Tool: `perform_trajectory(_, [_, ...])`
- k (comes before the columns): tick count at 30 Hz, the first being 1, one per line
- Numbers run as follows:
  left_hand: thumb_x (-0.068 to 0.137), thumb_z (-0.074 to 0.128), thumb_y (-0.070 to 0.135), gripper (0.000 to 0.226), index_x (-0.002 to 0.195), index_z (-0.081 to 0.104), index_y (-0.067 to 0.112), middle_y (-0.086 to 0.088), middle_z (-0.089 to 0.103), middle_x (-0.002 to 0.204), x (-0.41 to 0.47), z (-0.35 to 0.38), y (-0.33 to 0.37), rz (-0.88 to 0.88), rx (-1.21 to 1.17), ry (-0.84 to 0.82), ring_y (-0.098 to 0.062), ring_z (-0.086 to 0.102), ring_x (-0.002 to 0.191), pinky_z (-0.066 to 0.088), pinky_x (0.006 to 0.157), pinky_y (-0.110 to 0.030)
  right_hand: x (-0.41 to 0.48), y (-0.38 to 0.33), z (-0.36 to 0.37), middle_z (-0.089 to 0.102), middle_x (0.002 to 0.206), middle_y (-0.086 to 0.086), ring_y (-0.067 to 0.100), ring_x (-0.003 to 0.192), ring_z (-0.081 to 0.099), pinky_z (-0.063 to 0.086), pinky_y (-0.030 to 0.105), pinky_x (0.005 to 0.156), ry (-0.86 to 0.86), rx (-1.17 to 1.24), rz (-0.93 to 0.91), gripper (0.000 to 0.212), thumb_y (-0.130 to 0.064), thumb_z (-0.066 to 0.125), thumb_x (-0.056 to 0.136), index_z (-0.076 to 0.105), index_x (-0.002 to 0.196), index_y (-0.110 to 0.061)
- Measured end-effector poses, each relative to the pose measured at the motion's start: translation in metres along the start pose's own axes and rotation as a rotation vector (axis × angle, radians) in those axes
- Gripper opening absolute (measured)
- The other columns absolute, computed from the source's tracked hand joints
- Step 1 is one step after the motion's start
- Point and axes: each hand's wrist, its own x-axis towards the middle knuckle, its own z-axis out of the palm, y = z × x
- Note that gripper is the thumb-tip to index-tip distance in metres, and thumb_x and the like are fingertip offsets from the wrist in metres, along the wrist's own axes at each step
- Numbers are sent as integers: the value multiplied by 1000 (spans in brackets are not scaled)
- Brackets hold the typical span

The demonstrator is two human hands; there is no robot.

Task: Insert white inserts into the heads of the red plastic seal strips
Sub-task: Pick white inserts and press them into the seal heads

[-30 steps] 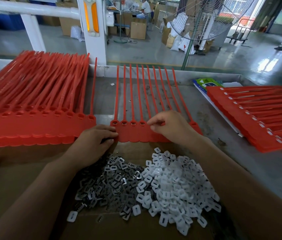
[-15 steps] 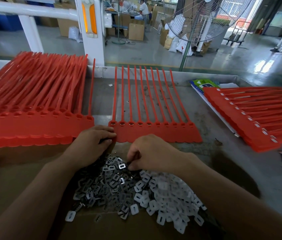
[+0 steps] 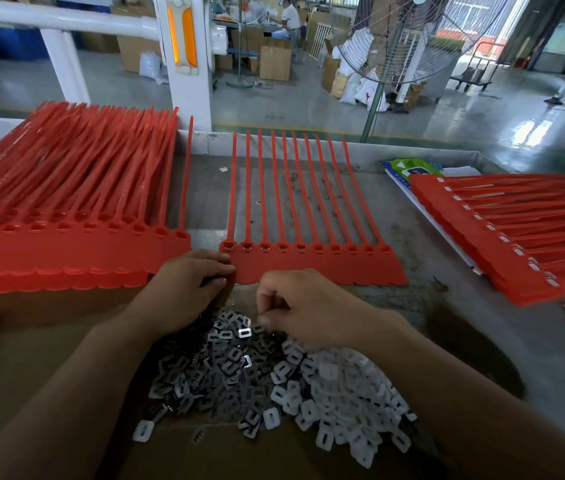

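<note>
A sheet of red seal strips (image 3: 312, 268) lies flat in the middle of the bench, heads toward me and tails pointing away. My left hand (image 3: 187, 289) grips the sheet's near left corner. Below it a heap of white inserts (image 3: 343, 393) lies beside a heap of grey metal clips (image 3: 211, 368). My right hand (image 3: 305, 306) hovers at the top of the heaps, where the two meet. Its fingers are curled, with thumb and fingertips pinched together on a small piece that they mostly hide.
A thick stack of red strip sheets (image 3: 66, 237) fills the left side. Another stack (image 3: 516, 244) with white inserts in its heads lies at the right, over a green packet (image 3: 409, 167). Brown cardboard (image 3: 49, 341) underlies the heaps. A fan pole (image 3: 374, 109) stands beyond the bench.
My right hand came back from the strip heads to the heaps, then lifted slightly with its fingers pinched. My left hand stayed on the sheet's corner.
</note>
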Motion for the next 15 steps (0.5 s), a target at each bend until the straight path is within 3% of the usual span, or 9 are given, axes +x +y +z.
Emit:
perform_trajectory(4, [87, 56, 9, 29, 114, 63, 14, 4, 54, 127, 0, 0, 0, -1, -3, -1, 1, 42, 109, 25, 97, -13, -1, 3, -7, 54, 72, -14, 3, 73, 55, 45, 20, 69, 35, 43, 0, 5, -11, 65, 82, 61, 82, -14])
perform_trajectory(9, [87, 56, 10, 29, 115, 63, 15, 5, 53, 128, -1, 0, -1, -2, 1, 0, 3, 40, 108, 24, 96, -12, 2, 25, -27, 60, 79, -16, -2, 78, 58, 45, 7, 67, 142, 51, 98, 18, -12, 62, 85, 58, 76, -27])
perform_trajectory(12, [87, 56, 10, 29, 115, 63, 16, 6, 53, 128, 0, 0, -2, -5, -2, -2, 4, 40, 109, 24, 96, -12, 6, 47, -40, 62, 77, -12, 0, 75, 60, 47, 18, 69, 271, 77, 214, 24, -11, 59, 87, 55, 72, -30])
perform_trajectory(15, [87, 56, 10, 28, 114, 63, 16, 6, 54, 127, 0, 1, -4, -2, -4, 3, 4, 41, 108, 23, 92, -5, 14, 70, -50, 57, 75, -14, 4, 77, 55, 41, 24, 71, 381, 64, 325, 20, -9, 57, 87, 58, 73, -22])
